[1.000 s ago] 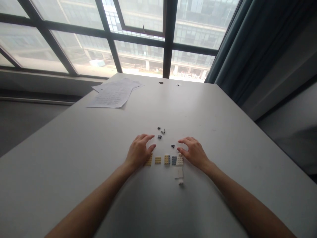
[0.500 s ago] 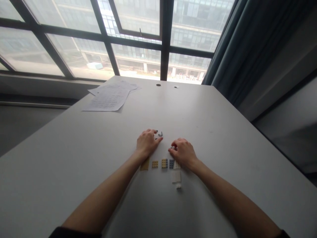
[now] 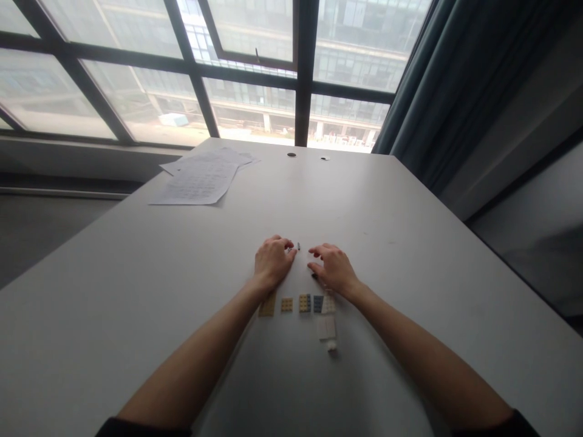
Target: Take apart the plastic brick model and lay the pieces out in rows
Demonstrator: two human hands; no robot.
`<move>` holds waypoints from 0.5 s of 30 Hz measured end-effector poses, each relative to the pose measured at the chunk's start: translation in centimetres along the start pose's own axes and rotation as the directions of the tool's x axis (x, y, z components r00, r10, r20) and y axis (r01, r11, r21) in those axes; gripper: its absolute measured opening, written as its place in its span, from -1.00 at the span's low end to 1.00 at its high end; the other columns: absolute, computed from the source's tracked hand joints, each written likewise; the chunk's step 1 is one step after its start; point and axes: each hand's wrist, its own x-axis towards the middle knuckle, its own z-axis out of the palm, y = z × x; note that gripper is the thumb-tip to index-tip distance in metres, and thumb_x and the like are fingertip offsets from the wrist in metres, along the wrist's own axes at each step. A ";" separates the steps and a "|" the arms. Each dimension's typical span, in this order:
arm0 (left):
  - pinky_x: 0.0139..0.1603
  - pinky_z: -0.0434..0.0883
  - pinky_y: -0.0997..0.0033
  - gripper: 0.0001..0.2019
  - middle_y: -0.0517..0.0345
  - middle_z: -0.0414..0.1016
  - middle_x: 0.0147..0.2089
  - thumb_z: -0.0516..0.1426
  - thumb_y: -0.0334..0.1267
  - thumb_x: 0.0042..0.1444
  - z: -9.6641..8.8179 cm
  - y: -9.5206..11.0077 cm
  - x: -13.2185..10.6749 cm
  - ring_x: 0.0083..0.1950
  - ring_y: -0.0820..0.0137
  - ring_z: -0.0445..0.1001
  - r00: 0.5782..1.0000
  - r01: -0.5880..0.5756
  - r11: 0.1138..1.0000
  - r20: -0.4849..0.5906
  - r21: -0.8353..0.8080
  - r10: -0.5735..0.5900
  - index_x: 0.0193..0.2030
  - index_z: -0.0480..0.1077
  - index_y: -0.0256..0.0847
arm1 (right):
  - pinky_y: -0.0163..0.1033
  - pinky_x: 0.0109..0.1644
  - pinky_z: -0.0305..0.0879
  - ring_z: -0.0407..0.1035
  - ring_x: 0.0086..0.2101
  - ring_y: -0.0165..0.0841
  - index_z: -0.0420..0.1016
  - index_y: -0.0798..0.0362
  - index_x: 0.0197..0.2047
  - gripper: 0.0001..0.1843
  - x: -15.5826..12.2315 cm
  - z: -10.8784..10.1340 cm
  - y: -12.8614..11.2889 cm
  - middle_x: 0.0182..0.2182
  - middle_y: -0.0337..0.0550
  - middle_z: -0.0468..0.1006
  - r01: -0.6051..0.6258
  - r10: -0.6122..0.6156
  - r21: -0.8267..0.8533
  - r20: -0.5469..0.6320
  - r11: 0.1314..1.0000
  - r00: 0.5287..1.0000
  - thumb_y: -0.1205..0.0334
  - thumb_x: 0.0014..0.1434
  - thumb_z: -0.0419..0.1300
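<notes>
My left hand (image 3: 274,261) rests on the white table, its thumb and index finger closed in around a small grey piece (image 3: 288,249), partly hidden by the fingers. Just beyond its fingertips stands another small grey piece (image 3: 299,246). My right hand (image 3: 336,268) is open, thumb and fingers apart, and a small black piece (image 3: 314,276) lies on the table under its thumb. Nearer me is a row of toy building plates: a long tan plate (image 3: 267,304) partly under my left wrist, a small tan plate (image 3: 286,304), a tan-and-grey plate pair (image 3: 304,303), a dark grey plate (image 3: 317,303) and a white studded plate (image 3: 328,304).
Below the row lie a smooth white plate (image 3: 327,328) and a small white piece (image 3: 332,346). Printed paper sheets (image 3: 195,182) are spread at the table's far left. Two cable holes, one a dark hole (image 3: 291,155), sit near the far edge by the window.
My right hand has opened and moved slightly away from me, leaving the black piece on the table. My left thumb and index finger have drawn together around a grey piece.
</notes>
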 end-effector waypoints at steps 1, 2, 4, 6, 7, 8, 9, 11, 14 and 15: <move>-0.02 0.36 0.31 -0.78 0.08 0.52 -0.14 0.10 -0.16 0.11 -0.2 -0.3 0.0 -0.08 0.23 0.47 1.000 0.001 1.000 0.001 -0.016 -0.001 -0.22 0.54 -0.14 | -0.26 -0.03 0.22 0.39 -0.18 -0.32 0.49 0.06 -0.01 -0.66 0.8 0.1 0.1 -0.20 -0.14 0.55 -0.007 0.007 0.025 -0.003 1.000 1.000 0.25 0.12 0.24; -0.01 0.36 0.31 -0.78 0.10 0.53 -0.13 0.11 -0.17 0.09 -0.4 -0.6 0.0 -0.06 0.24 0.46 1.000 0.003 0.999 0.002 -0.032 -0.003 -0.20 0.53 -0.13 | -0.27 -0.05 0.24 0.40 -0.20 -0.34 0.48 0.08 0.01 -0.64 1.7 0.2 0.2 -0.19 -0.13 0.55 -0.017 0.016 0.042 0.002 0.999 1.000 0.27 0.11 0.24; -0.01 0.37 0.35 -0.77 0.13 0.54 -0.13 0.14 -0.16 0.07 -0.8 -1.3 0.1 -0.08 0.27 0.48 1.000 0.019 0.997 0.009 -0.068 -0.019 -0.16 0.52 -0.14 | -0.28 -0.08 0.26 0.41 -0.26 -0.36 0.47 0.12 0.02 -0.62 3.3 0.7 0.3 -0.18 -0.12 0.56 -0.027 0.026 0.055 0.022 0.998 0.999 0.27 0.11 0.25; -0.06 0.39 0.41 -0.75 0.14 0.56 -0.16 0.11 -0.16 0.11 -1.2 -2.1 0.4 -0.18 0.35 0.50 0.999 0.052 0.993 0.021 -0.103 -0.050 -0.13 0.51 -0.16 | -0.28 -0.09 0.27 0.42 -0.28 -0.37 0.49 0.12 0.00 -0.64 4.4 1.2 0.2 -0.19 -0.12 0.56 -0.024 0.022 0.053 0.039 0.998 0.999 0.27 0.11 0.25; -0.08 0.40 0.44 -0.74 0.15 0.57 -0.17 0.08 -0.16 0.14 -1.3 -2.5 0.6 -0.22 0.39 0.51 0.997 0.071 0.991 0.026 -0.117 -0.069 -0.13 0.51 -0.17 | -0.28 -0.08 0.26 0.42 -0.27 -0.37 0.51 0.11 -0.02 -0.66 4.8 1.4 0.2 -0.20 -0.12 0.56 -0.018 0.016 0.052 0.044 0.998 0.999 0.27 0.11 0.24; -0.10 0.40 0.46 -0.74 0.15 0.57 -0.18 0.06 -0.17 0.16 -1.5 -2.9 0.7 -0.25 0.41 0.51 0.996 0.089 0.988 0.031 -0.125 -0.086 -0.13 0.51 -0.17 | -0.29 -0.08 0.26 0.42 -0.27 -0.37 0.52 0.09 -0.04 -0.69 5.1 1.7 0.1 -0.20 -0.13 0.56 -0.011 0.009 0.050 0.047 0.999 0.999 0.27 0.12 0.24; -0.10 0.40 0.47 -0.74 0.14 0.57 -0.18 0.06 -0.18 0.17 -1.6 -3.2 0.7 -0.26 0.42 0.51 0.994 0.103 0.986 0.034 -0.128 -0.099 -0.13 0.51 -0.18 | -0.29 -0.07 0.26 0.41 -0.26 -0.37 0.54 0.08 -0.06 -0.72 5.3 1.8 0.0 -0.21 -0.13 0.56 -0.004 0.002 0.046 0.048 0.999 0.999 0.28 0.13 0.22; -0.10 0.40 0.45 -0.74 0.13 0.57 -0.19 0.09 -0.16 0.13 -1.7 -3.7 0.5 -0.24 0.39 0.51 0.993 0.117 0.986 0.038 -0.119 -0.113 -0.14 0.52 -0.18 | -0.30 -0.08 0.25 0.41 -0.26 -0.38 0.55 0.06 -0.10 -0.77 5.3 2.1 -0.1 -0.22 -0.13 0.55 0.014 -0.016 0.038 0.048 0.999 0.999 0.29 0.15 0.21; -0.07 0.39 0.39 -0.72 0.11 0.55 -0.19 0.16 -0.08 0.04 -1.6 -3.5 -0.1 -0.17 0.31 0.50 0.993 0.115 0.990 0.034 -0.083 -0.113 -0.17 0.54 -0.15 | -0.31 -0.09 0.24 0.40 -0.26 -0.38 0.54 0.07 -0.12 -0.80 5.0 2.0 -0.2 -0.23 -0.13 0.54 0.053 -0.054 0.022 0.048 0.998 0.997 0.30 0.17 0.19; -0.06 0.39 0.37 -0.71 0.09 0.54 -0.19 0.17 -0.07 0.02 -1.5 -3.3 -0.2 -0.15 0.27 0.49 0.993 0.116 0.991 0.026 -0.067 -0.115 -0.18 0.54 -0.14 | -0.30 -0.08 0.24 0.39 -0.25 -0.38 0.53 0.08 -0.12 -0.81 4.8 2.0 -0.2 -0.22 -0.12 0.54 0.066 -0.066 0.012 0.046 0.998 0.997 0.31 0.17 0.18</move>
